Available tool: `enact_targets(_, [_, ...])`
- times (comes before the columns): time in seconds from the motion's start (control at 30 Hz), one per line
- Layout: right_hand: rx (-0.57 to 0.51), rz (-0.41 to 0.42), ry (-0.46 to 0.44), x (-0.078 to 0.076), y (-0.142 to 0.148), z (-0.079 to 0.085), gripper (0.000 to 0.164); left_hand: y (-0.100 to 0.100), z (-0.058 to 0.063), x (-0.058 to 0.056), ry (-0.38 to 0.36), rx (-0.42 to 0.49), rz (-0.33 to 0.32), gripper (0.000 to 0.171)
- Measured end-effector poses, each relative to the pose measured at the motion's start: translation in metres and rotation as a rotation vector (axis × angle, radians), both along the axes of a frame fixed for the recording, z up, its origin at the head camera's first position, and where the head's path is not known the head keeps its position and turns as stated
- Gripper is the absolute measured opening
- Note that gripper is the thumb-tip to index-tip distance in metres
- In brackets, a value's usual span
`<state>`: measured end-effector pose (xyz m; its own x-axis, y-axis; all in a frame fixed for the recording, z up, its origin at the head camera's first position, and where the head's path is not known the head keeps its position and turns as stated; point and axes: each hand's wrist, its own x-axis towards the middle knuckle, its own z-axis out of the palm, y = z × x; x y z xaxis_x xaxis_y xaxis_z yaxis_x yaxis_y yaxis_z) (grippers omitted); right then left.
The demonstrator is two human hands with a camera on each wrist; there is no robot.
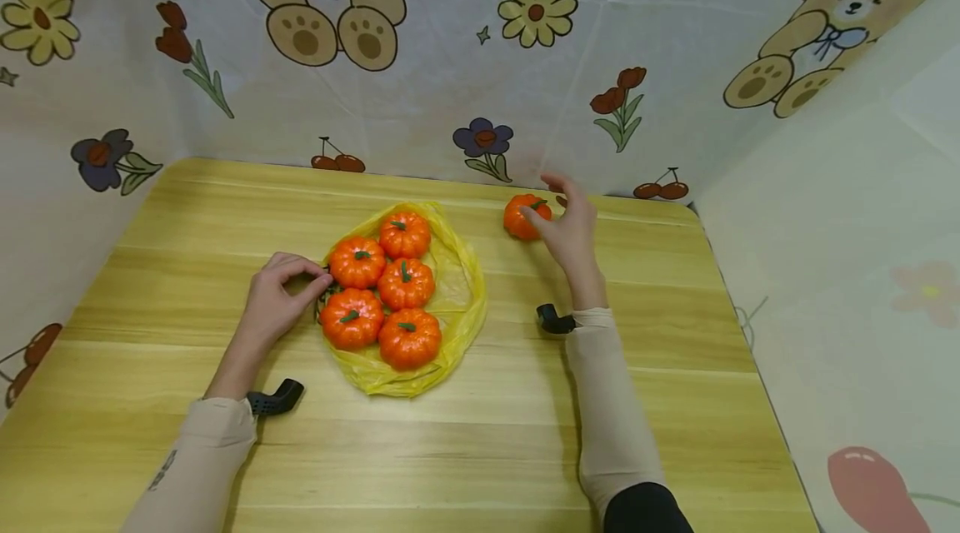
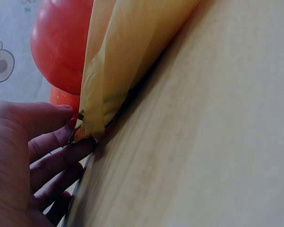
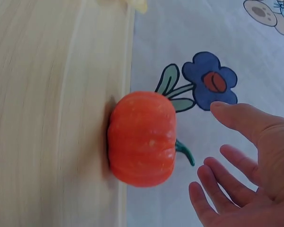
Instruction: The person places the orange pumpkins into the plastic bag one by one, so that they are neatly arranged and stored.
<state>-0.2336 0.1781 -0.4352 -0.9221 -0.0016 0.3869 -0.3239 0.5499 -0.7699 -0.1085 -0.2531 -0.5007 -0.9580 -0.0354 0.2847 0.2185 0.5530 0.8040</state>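
Observation:
A yellow plastic bag [image 1: 457, 304] lies spread on the table with several small orange toy pumpkins [image 1: 406, 283] on it, their green stems upward. My left hand [image 1: 279, 293] pinches the bag's left edge between thumb and fingers. In the left wrist view the bag's folded edge [image 2: 97, 101] meets the fingertips, beside a pumpkin [image 2: 61, 45]. A lone pumpkin [image 1: 521, 219] sits near the table's back edge. My right hand [image 1: 570, 237] hovers over it, thumb and fingers spread. In the right wrist view, a gap shows between that hand [image 3: 255, 165] and the pumpkin's stem [image 3: 184, 152].
The wooden table [image 1: 465, 450] backs onto a white cloth [image 1: 435, 33] printed with bears and flowers, which also rises at both sides. Black wrist mounts [image 1: 276, 398] stick out from both sleeves.

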Motion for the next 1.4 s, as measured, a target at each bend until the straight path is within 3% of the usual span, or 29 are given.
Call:
enact_targets(0.13, [0.032,-0.021,-0.068,0.0,0.008,-0.002,0.059,0.0,-0.001,0.0,-0.001,-0.001,0.0,0.006])
enact_targets(0.33, [0.097,0.01,-0.19,-0.001,0.01,-0.008,0.064,0.0,-0.002,0.0,-0.008,-0.006,0.001,0.006])
enact_targets(0.83, [0.164,0.066,-0.294,-0.002,0.008,-0.017,0.076,0.0,0.0,0.001,-0.011,-0.01,-0.002,0.007])
enact_targets(1.0, [0.182,0.06,-0.302,-0.001,0.007,-0.016,0.077,0.0,0.0,0.001,-0.009,-0.007,-0.001,0.007])
enact_targets(1.4, [0.167,0.091,-0.211,0.001,0.003,-0.013,0.074,-0.001,-0.001,0.001,-0.01,-0.014,0.003,0.007])
